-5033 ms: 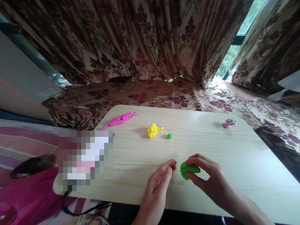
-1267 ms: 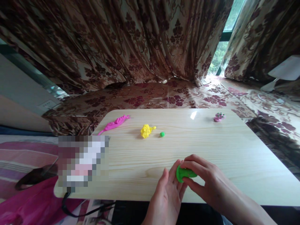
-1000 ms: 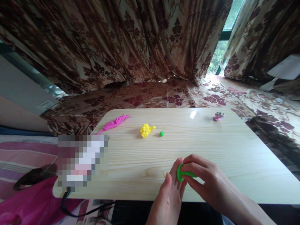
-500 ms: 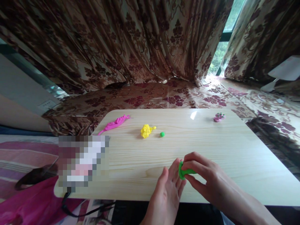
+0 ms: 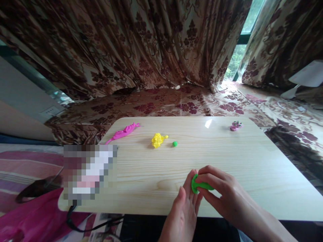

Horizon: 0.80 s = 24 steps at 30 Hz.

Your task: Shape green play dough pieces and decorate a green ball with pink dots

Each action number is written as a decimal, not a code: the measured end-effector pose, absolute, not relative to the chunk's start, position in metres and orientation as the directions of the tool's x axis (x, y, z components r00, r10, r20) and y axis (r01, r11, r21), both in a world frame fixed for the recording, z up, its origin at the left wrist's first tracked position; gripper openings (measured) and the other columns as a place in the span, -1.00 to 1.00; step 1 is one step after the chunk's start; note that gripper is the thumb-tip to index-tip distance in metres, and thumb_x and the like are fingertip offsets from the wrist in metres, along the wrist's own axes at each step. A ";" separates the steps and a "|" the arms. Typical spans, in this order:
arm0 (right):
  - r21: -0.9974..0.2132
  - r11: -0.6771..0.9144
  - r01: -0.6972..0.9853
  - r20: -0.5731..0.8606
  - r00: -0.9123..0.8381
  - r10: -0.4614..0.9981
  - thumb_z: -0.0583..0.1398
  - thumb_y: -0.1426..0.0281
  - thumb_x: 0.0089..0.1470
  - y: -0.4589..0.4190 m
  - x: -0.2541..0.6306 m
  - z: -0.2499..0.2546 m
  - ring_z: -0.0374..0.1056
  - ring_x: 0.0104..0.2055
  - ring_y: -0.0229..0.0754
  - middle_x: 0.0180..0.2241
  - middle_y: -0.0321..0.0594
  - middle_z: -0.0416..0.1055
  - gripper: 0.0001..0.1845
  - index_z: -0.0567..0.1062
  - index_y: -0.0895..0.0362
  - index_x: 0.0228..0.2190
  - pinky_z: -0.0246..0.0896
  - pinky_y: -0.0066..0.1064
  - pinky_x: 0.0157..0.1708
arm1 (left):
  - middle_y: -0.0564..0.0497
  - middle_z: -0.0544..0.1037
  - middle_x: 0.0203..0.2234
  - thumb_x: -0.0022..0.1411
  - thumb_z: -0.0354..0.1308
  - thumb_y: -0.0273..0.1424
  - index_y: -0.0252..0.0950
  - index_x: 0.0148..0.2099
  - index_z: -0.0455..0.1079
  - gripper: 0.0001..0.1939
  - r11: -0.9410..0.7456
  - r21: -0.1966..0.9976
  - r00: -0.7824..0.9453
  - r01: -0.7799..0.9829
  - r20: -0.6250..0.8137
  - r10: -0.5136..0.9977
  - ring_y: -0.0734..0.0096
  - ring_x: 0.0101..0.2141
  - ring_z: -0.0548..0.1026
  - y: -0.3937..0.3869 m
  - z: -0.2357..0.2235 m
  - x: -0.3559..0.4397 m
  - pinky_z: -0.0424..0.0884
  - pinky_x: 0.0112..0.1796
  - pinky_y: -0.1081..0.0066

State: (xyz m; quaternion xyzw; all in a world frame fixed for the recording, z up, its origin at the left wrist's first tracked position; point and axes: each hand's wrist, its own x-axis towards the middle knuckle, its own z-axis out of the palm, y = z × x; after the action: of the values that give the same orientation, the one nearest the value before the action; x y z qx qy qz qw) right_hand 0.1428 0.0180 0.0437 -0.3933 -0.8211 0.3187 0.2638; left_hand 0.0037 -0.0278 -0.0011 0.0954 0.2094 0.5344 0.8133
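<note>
Between the fingers of my right hand [image 5: 217, 186] is a piece of green modelling clay [image 5: 194, 185], with a flat round end and a narrower stem. My left hand [image 5: 185, 203] is open, palm turned up and inward, its fingers against the flat green end. Farther back on the table lies a small green clay ball [image 5: 175, 144]. Just left of the ball sits a lumpy yellow clay piece [image 5: 157, 140] with a short stub. Part of the green stem is hidden by my right fingers.
A long pink clay piece [image 5: 125, 132] lies at the table's [image 5: 141, 168] far left. A small pink-and-green item [image 5: 236, 126] rests at the far right. A blurred-out object [image 5: 91, 174] covers the left edge, with a black strap [image 5: 96, 230] below it.
Both hands have shifted slightly to the right, and the left fingers sit a little differently against the green clay. The green stem shows a little more. The other clay pieces stay put.
</note>
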 end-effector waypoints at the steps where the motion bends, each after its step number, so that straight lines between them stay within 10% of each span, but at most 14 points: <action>1: -0.730 0.485 0.481 0.175 -0.555 0.813 0.09 0.49 0.11 0.018 0.143 0.043 0.32 -0.27 -0.25 -0.27 -0.21 0.33 -0.89 0.41 0.10 -0.34 0.26 -0.43 -0.28 | 0.13 0.15 0.18 0.16 -0.03 -0.09 -0.13 0.10 0.27 -0.51 0.419 0.370 0.346 -0.829 -0.248 0.905 0.32 0.22 -0.12 -0.027 -0.001 0.003 -0.24 0.18 0.29; 9: -0.762 0.434 0.481 0.115 -0.559 0.821 0.19 0.54 -0.01 0.018 0.145 0.042 0.32 -0.22 -0.25 -0.20 -0.25 0.31 -0.68 0.35 0.03 -0.18 0.26 -0.45 -0.23 | 0.03 0.24 0.14 0.24 -0.16 -0.12 -0.19 0.08 0.29 -0.53 0.457 0.283 0.382 -0.843 -0.283 0.880 0.29 0.20 -0.03 -0.020 0.007 -0.002 -0.22 0.17 0.27; 24: -0.716 0.462 0.523 0.112 -0.568 0.816 0.15 0.49 0.06 0.016 0.142 0.040 0.30 -0.24 -0.26 -0.22 -0.23 0.30 -0.87 0.37 0.07 -0.29 0.25 -0.46 -0.25 | -0.02 0.25 0.12 0.21 -0.13 -0.11 -0.24 0.05 0.31 -0.52 0.434 0.380 0.342 -0.817 -0.288 0.895 0.22 0.19 -0.01 -0.021 0.005 -0.004 -0.10 0.15 0.26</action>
State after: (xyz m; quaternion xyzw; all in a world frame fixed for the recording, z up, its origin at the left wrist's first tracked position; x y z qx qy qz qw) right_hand 0.1424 0.0159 0.0399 -0.4059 -0.8244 0.3226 0.2269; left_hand -0.0045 -0.0209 0.0050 0.0843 0.2308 0.5250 0.8148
